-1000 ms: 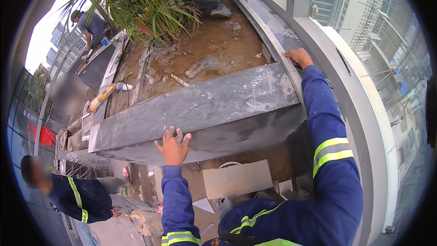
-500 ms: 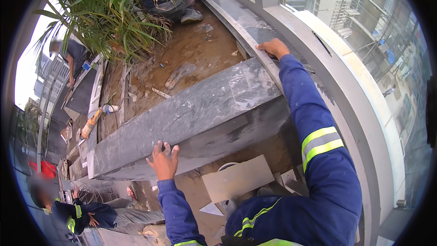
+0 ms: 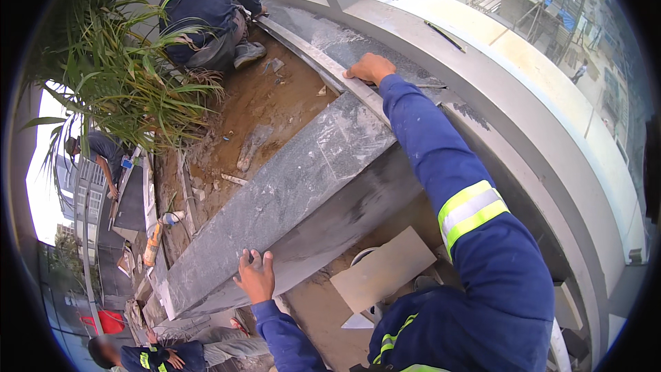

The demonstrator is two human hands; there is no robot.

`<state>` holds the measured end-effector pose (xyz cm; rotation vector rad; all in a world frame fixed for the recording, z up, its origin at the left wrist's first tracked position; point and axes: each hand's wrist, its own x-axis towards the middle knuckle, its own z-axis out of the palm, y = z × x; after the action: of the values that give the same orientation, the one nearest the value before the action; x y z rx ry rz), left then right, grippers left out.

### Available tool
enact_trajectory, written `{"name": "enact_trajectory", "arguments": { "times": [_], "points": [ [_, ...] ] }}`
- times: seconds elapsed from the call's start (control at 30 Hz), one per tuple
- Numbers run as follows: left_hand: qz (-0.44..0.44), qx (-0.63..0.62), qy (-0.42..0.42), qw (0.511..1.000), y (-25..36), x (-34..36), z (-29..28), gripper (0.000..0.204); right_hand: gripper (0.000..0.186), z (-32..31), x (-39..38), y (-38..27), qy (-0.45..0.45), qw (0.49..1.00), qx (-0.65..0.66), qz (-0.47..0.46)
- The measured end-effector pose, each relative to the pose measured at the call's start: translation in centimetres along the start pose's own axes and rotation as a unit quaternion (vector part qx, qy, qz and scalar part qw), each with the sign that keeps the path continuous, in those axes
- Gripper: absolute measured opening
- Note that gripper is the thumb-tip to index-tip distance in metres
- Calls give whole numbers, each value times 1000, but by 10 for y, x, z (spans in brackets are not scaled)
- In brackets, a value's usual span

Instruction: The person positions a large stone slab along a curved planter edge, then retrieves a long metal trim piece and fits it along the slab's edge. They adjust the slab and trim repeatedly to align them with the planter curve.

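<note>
Straightedge [image 3: 365, 96] along the right rim of the planter [image 3: 344, 207], thumb of the right hand [image 3: 370, 69] resting on it; other fingers curled, tips hidden, no telling whether gripping. Left hand [image 3: 256, 277] with fingers spread at the front edge of the grey stone slab [image 3: 289, 169], contact unclear. Within the planter, brown soil [image 3: 265, 107] and a leafy plant [image 3: 131, 89], upper fronds cut off. Below the slab, round pale container [image 3: 359, 254] mostly covered by a board [image 3: 384, 269], contents out of sight.
</note>
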<state>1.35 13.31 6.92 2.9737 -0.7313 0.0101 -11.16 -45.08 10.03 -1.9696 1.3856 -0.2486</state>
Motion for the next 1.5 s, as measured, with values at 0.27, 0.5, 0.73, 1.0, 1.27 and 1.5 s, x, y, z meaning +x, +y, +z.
{"name": "enact_trajectory", "arguments": {
  "times": [0.27,0.5,0.73,1.0,1.27,1.5],
  "points": [
    [15,-3,-20,1000,-2,5,-3,66,58,-1,9,7,-19,999,34,-4],
    [64,10,-38,997,-10,17,-8,76,47,9,18,12,47,998,41,-30],
    [47,-4,-54,997,-7,19,-15,76,50,4,14,12,22,997,46,-51],
    [45,-13,-52,998,-10,21,-11,83,49,2,11,11,13,998,34,-45],
    [20,-1,-56,998,-12,20,-7,76,50,-8,3,7,-11,999,27,-26],
    [0,-7,-42,999,-12,18,-5,80,50,-5,6,9,-14,999,28,-29]
  ]
}}
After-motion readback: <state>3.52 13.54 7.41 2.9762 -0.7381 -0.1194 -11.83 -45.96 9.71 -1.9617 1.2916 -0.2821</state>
